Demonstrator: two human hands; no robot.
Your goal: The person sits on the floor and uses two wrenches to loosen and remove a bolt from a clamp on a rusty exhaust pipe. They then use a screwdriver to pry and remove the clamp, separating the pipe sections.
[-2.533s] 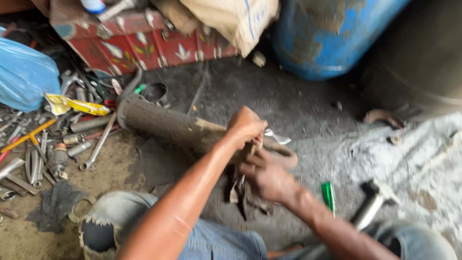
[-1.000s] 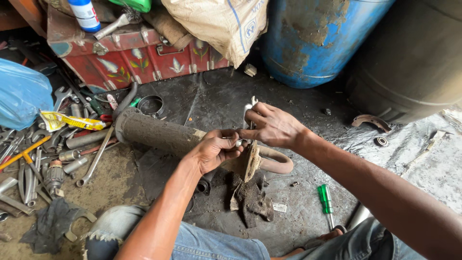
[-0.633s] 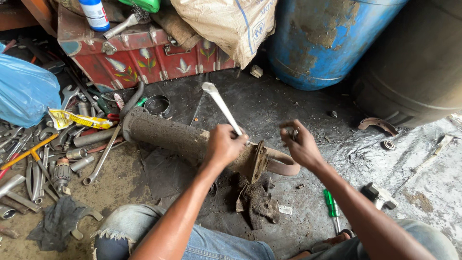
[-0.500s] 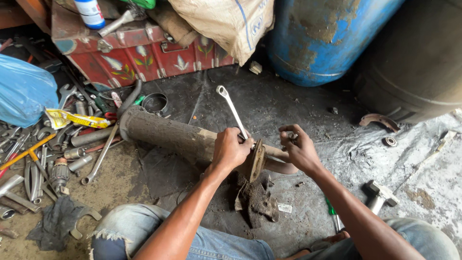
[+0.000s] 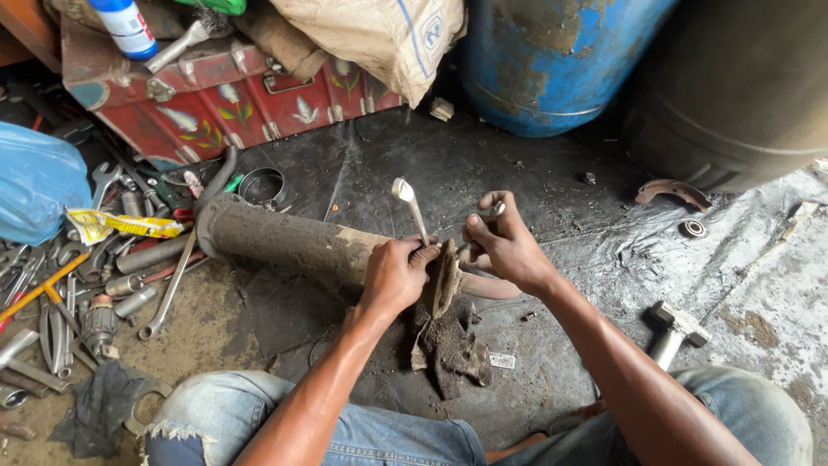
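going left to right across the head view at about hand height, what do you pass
blue plastic bag → yellow wrapper → muddy pipe → left hand holding a spanner → right hand → hammer

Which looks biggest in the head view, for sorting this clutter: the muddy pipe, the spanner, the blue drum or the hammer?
1. Blue drum, though cut off by the frame.
2. Muddy pipe.
3. Spanner and hammer: both partly hidden, too close to rank.

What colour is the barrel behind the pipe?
Blue, with rusty brown patches: the barrel, clearest in the head view.
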